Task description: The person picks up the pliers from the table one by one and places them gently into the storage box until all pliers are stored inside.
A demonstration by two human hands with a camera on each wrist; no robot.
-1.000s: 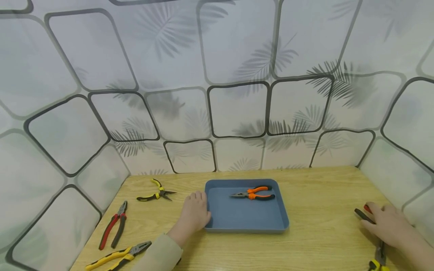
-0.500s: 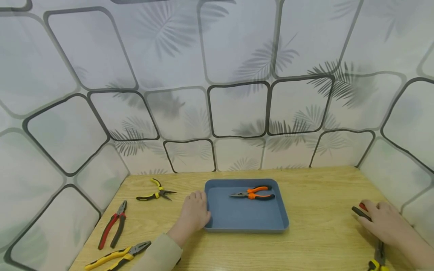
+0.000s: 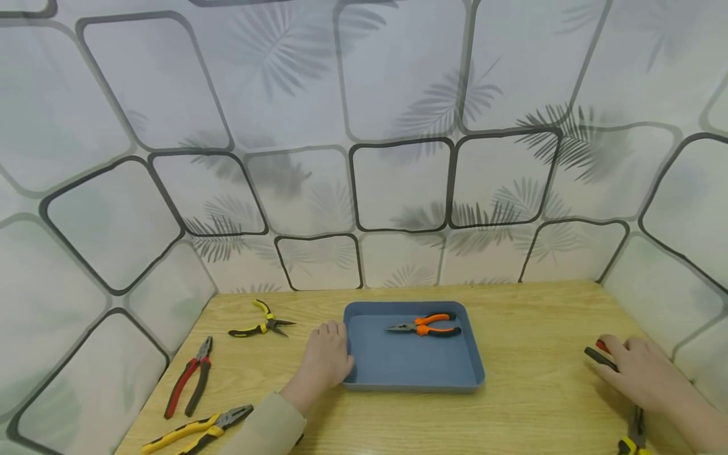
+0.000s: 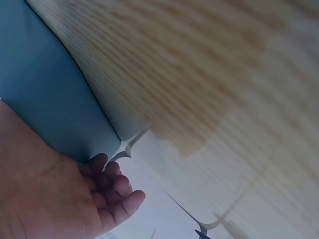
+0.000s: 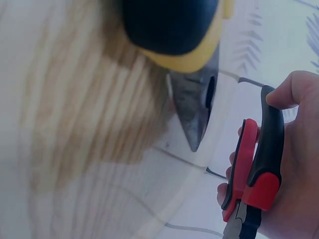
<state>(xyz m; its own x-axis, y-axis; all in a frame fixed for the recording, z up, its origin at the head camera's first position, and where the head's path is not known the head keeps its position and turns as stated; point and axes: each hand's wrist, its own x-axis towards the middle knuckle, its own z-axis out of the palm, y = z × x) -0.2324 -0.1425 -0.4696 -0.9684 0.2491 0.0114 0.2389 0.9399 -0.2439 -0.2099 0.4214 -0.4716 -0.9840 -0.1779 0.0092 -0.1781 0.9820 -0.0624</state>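
Observation:
My right hand (image 3: 643, 373) grips a pair of red-and-black pliers (image 5: 266, 144) by the handles. In the right wrist view the thumb lies on the black grip and the fingers wrap behind the red one. Close by, at the lower right of the head view, lie yellow-and-black pliers (image 3: 628, 445), their steel jaws showing in the right wrist view. My left hand (image 3: 327, 355) holds the left wall of a blue-grey tray (image 3: 415, 387), thumb over the rim, fingers (image 4: 119, 199) curled at the outer corner. Inside the tray lie orange-and-black long-nose pliers (image 3: 426, 325).
On the left of the wooden table (image 3: 534, 354) lie small yellow-and-black pliers (image 3: 264, 325) with spread handles, red-and-black pliers (image 3: 193, 376) and larger yellow-and-black pliers (image 3: 205, 430). A patterned fabric wall (image 3: 398, 183) encloses the back and sides.
My right hand has shifted slightly left with the red-and-black pliers, whose handle ends have come left too. My left hand and the tray stay where they were.

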